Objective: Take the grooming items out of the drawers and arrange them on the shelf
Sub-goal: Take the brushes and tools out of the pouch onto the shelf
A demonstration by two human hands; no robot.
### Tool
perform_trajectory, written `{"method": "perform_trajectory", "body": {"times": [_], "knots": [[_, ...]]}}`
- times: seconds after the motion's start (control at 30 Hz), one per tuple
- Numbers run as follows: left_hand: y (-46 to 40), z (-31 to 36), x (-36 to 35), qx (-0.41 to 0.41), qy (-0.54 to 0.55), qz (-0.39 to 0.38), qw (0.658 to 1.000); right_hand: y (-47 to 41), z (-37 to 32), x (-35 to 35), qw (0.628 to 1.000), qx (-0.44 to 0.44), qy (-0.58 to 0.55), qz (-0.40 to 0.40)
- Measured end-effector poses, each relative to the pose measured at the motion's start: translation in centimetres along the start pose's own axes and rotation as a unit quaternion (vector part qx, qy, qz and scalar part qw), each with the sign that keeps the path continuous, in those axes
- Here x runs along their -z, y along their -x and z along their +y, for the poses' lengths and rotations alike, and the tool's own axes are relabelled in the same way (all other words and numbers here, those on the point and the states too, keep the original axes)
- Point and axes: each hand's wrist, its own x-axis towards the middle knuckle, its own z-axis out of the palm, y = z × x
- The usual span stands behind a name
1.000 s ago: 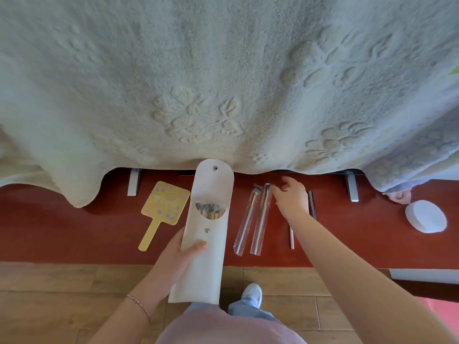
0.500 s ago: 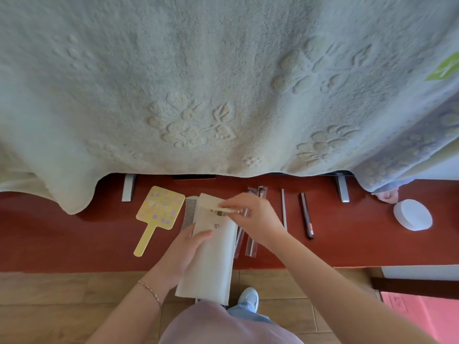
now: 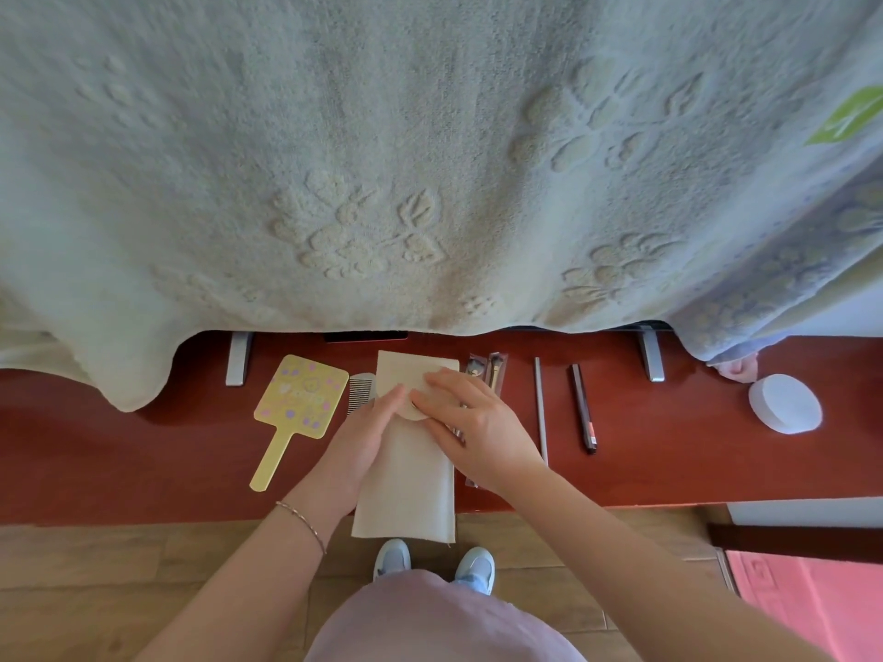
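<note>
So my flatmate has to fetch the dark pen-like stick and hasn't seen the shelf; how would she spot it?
Find the red shelf under the hanging blanket. Right of the white pouch lie two thin sticks, side by side and apart. Hers is the dark stick, right of the pale rod and left of the round white puff.

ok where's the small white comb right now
The small white comb lies on the red shelf, left of centre, between the yellow hand mirror and the white fabric pouch.
</note>
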Motion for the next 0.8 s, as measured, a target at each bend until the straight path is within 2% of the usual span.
{"method": "perform_trajectory", "body": {"times": [0.1,0.2,0.37,0.6,0.73,0.8], "knots": [[-1.0,-0.7,-0.1,-0.026,-0.054,0.007,0.998,-0.3,0.0,0.2,1.000,-0.012,-0.004,-0.012],[-1.4,-0.5,-0.5,-0.027,-0.037,0.006,0.999,-0.2,-0.1,0.2,0.999,-0.024,-0.015,-0.042],[-1.8,-0.8,-0.7,-0.002,-0.009,0.028,1.000,0.0,-0.6,0.5,0.973,-0.154,-0.157,-0.067],[-2.8,-0.4,-1.6,0.018,0.000,0.063,0.998,0.3,-1.1,0.4,0.973,-0.162,-0.151,-0.065],[-3.7,-0.3,-1.9,-0.005,-0.020,0.077,0.997,0.5,-1.1,0.5,0.974,-0.156,-0.147,-0.073],[-4.1,-0.4,-2.0,-0.010,-0.035,0.081,0.996,0.4,-1.3,0.5,0.966,-0.183,-0.172,-0.057]]}}
